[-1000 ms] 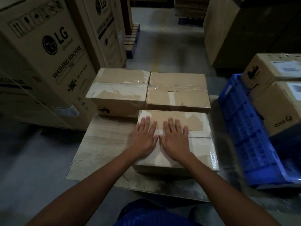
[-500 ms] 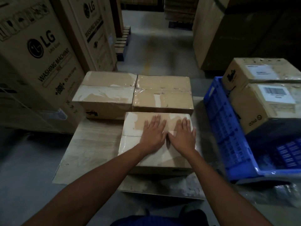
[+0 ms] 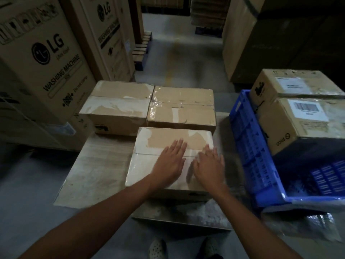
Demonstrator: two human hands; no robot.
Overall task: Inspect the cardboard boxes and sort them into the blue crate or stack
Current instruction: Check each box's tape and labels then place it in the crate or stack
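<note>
Currently, your fingers [image 3: 177,147] lie straight and close together, laid flat with nothing gripped or pinched; no finger curls over an edge. Your left hand [image 3: 169,161] and right hand [image 3: 210,164] rest palm-down side by side on the top face of the near cardboard box [image 3: 149,161], across its taped centre seam. The right hand is close to the box's right edge and slightly blurred. Read this posture as an inspection hold, not a carrying hold: flat palms load the lid so that you can judge whether the flaps and tape give way. The box sits at the centre of the frame on the low platform [image 3: 97,165], toward its near edge, where both arms reach it without stretch. Its far side stands against or just short of the right rear box [image 3: 182,111]; the gap cannot be resolved. That box and the left rear box [image 3: 119,107] sit touching side by side at the platform's far edge, probably as the base row of the stack. At the right of the frame the blue crate [image 3: 248,146] stands just beside the platform, with labelled boxes [image 3: 296,126] at its far end, so either destination is one short transfer away. Before lifting, move your hands to opposite side faces.
</note>
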